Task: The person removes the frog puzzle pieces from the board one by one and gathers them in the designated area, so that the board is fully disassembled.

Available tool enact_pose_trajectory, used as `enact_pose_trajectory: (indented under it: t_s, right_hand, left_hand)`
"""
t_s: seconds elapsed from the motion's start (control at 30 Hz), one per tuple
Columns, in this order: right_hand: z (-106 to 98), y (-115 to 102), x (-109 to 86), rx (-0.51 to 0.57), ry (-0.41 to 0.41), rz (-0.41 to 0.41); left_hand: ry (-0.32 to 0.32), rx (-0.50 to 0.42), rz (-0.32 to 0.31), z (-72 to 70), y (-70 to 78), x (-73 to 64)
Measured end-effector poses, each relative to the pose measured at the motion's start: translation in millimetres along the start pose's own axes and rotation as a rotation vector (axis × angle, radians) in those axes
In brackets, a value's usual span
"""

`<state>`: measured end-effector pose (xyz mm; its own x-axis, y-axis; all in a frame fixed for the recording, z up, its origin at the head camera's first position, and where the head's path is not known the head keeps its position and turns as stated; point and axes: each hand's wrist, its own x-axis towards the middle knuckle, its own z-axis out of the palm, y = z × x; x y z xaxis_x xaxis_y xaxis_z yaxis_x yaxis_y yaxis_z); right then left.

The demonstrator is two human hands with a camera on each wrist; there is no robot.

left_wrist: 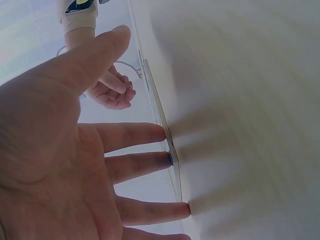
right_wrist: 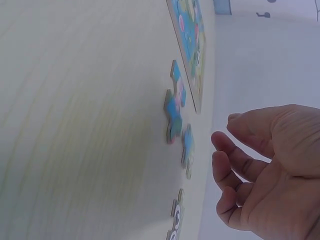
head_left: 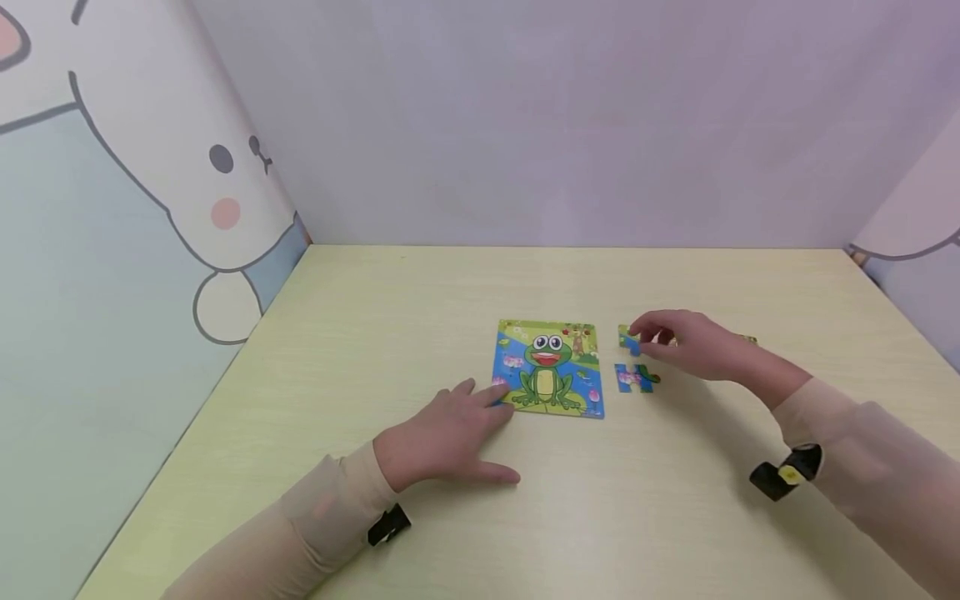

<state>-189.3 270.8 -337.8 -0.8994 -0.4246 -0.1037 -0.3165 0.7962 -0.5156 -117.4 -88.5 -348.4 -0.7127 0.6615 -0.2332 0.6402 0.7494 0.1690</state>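
Note:
A square frog picture board (head_left: 548,367) lies on the table. My left hand (head_left: 453,432) is spread, its fingertips at the board's lower left edge and its thumb out over the tabletop. In the left wrist view the fingers of my left hand (left_wrist: 135,167) reach straight to the board's thin edge. My right hand (head_left: 690,343) hovers right of the board with loosely bent fingers. In the right wrist view nothing sits between the thumb and fingers of my right hand (right_wrist: 255,165). Beneath it lie a blue-and-green puzzle piece (head_left: 625,338) and a blue piece with pink flowers (head_left: 626,378).
Farther right, another puzzle piece (head_left: 749,338) peeks out behind my right wrist; the right wrist view shows a piece with printed eyes (right_wrist: 176,220). The pale wooden table (head_left: 390,317) meets a plain wall panel (head_left: 540,125) at its back edge.

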Motion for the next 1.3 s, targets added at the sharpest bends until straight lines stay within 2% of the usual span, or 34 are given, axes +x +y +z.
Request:
enact_pose_trajectory:
  t_s: [0.37, 0.67, 0.83, 1.3]
  right_hand:
    - [24.6, -36.8, 20.5, 0.071, -0.067, -0.022]
    - [46.9, -52.8, 37.1, 0.073, -0.085, -0.009]
    - [55.2, -60.5, 44.1, 0.017, -0.075, -0.021]
    - [65.9, -82.1, 58.6, -0.126, -0.097, 0.062]
  left_hand:
    - [0.007, -0.004, -0.002, 0.1, 0.4, -0.1]
    - [-0.02, -0.025, -0.018, -1.7, 0.8, -0.1]
    - [-0.017, -0.014, -0.017, -1.9, 0.8, -0.2]
    - [-0.014, -0.003, -0.015, -1.9, 1.1, -0.1]
